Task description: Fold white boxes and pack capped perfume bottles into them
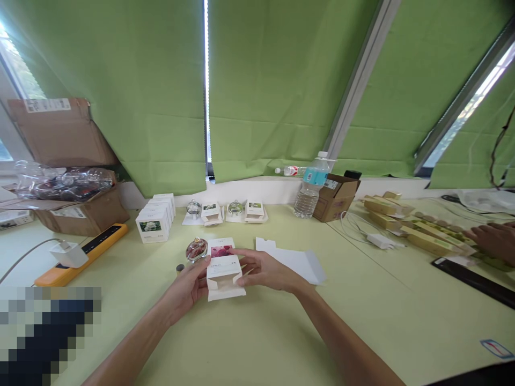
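The person's left hand (187,287) and right hand (267,269) hold a white folding carton (223,277) between them on the pale green table (277,327); the left fingers curl partly around one side, and the right fingers lie flatter and fairly extended against the other; the carton stands open at its near end, a pink-printed panel showing at its far end, and I cannot tell whether anything is inside. Just left of it, near the left hand, lies a round glass perfume bottle (196,250) with a gold cap; a small dark-capped vial (179,268) stands close by. A flat white carton blank (292,261) lies beside the right hand. Farther off, two more glass bottles (193,208) (235,207) sit on white sheets, each beside a small open carton (211,213) (254,210); white flower-printed boxes (155,217) stand stacked to their left. A brown cardboard carton (68,212) at the far left holds clear plastic bottles (64,182); a co-worker's hand (493,241) reaches among yellow-green boxes (426,241) at the right.
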Demonstrator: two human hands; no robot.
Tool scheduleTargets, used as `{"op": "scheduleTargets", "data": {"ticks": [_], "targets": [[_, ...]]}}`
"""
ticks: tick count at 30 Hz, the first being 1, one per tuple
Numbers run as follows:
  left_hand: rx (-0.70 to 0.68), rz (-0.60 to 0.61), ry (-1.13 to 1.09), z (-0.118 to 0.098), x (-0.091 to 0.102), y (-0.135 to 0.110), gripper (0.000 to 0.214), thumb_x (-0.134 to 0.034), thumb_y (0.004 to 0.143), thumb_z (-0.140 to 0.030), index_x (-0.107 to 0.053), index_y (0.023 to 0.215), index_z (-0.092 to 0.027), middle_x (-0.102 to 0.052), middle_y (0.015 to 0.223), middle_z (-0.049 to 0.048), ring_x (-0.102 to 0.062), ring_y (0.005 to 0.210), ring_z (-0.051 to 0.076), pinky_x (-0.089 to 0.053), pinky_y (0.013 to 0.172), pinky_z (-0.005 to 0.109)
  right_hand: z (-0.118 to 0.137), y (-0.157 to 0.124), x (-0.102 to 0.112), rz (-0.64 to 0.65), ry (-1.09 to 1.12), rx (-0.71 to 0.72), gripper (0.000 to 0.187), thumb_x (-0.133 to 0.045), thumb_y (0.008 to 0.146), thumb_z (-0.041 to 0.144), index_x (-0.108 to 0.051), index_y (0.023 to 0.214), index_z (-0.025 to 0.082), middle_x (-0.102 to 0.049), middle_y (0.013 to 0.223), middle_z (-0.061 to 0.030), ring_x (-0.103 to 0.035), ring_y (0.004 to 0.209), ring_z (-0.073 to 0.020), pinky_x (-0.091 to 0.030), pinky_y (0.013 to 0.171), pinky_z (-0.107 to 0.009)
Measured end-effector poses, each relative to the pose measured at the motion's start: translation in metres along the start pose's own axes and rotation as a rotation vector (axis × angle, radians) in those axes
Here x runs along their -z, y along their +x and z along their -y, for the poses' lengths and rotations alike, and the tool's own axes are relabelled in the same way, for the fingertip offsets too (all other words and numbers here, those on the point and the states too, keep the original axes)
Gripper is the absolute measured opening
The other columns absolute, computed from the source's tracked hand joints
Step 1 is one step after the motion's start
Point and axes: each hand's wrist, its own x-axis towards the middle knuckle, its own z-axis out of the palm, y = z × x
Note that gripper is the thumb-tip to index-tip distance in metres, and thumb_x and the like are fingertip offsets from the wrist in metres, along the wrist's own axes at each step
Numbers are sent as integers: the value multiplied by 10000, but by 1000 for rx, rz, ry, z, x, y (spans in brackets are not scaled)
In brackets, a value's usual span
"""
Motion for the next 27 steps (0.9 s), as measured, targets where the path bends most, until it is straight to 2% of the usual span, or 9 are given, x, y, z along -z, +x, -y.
{"op": "scheduleTargets", "data": {"ticks": [5,18,23,27], "targets": [[-12,-19,-25,0,0,0,462,-601,822,-400,-549,1221,-173,-677,1120,122,-671,949,227,-558,795,319,-10,3,-6,-85,-54,24,651,-678,761,351,-436,1360,271,-684,1029,-49,-623,933,-224,-484,846,-390],[6,-24,31,-1,-4,-1,451,-608,812,-409,-570,1192,-169,-661,1150,121,-653,990,249,-553,807,337,-22,10,-12,-172,-55,43,517,-640,763,292,-554,1271,243,-691,990,-26,-600,854,-206,-487,741,-324],[12,-36,53,-3,-5,-2,458,-608,807,-427,-576,1179,-162,-692,1080,114,-668,941,238,-555,758,315,-18,7,-13,-156,-101,37,526,-613,783,275,-522,1301,250,-688,941,-17,-588,806,-183,-479,715,-302],[-1,0,54,-1,-4,-1,455,-599,810,-442,-590,1155,-146,-697,1056,123,-669,919,236,-550,735,306,-12,5,-17,-89,-34,21,565,-593,800,282,-458,1348,262,-681,976,-19,-584,800,-179,-484,695,-301]]}}
